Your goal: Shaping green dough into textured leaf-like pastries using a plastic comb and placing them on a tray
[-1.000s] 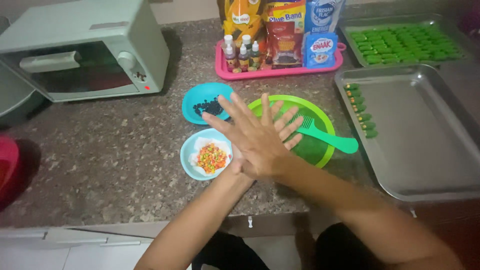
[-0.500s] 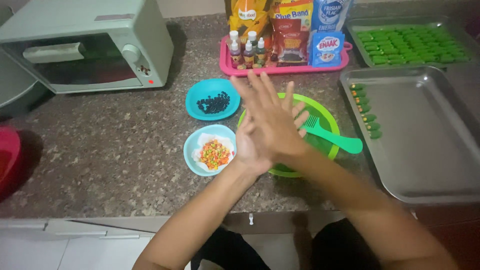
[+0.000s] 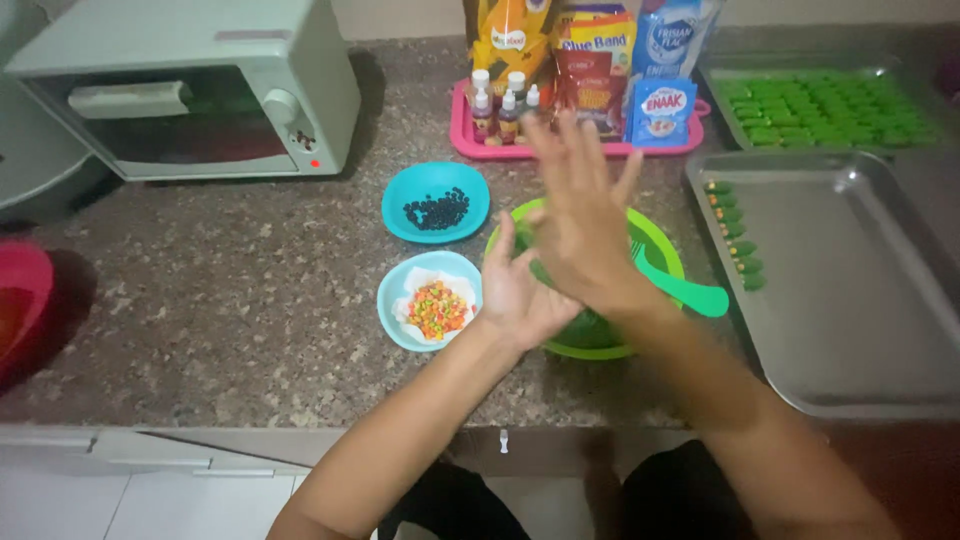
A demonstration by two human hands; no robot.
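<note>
I see a toaster oven point(image 3: 200, 85) at the back left of the speckled worktop point(image 3: 200, 300), a red bowl point(image 3: 20, 305) at the left edge, and a pink tray point(image 3: 580, 148) of bottles and packets behind. Far right, a filled tray point(image 3: 830, 105) of green pieces.

A home kitchen is shown. A speckled stone countertop point(image 3: 200, 300) is seen with white cabinet fronts point(image 3: 150, 490) below it. A small toaster oven point(image 3: 190, 90) is set at the back, beside a pink tray point(image 3: 580, 148) of packets and small bottles (baking supplies, by the look). Metal baking trays point(image 3: 850, 290) are laid out at the right.
</note>
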